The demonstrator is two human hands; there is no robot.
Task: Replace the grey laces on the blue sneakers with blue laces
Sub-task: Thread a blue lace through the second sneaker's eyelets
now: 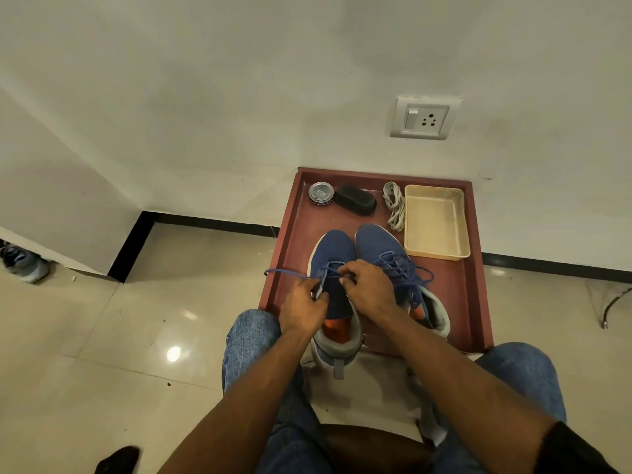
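Two blue sneakers stand side by side on a red-brown tray (473, 285), toes toward the wall. The right sneaker (383, 244) carries a blue lace (407, 271) through its eyelets, ends loose. The left sneaker (333, 248) has a blue lace (290, 273) partly threaded, one end sticking out to the left. My left hand (302, 309) pinches that lace at the shoe's left eyelets. My right hand (367, 285) pinches the lace over the tongue. A bundle of grey laces (395, 205) lies at the back of the tray.
A cream plastic tray (436, 222) sits at the back right, a round tin (320, 193) and a black brush (355, 199) at the back left. The wall with a socket (424, 118) stands just behind. My knees in jeans flank the near edge. Another shoe (24, 263) lies far left.
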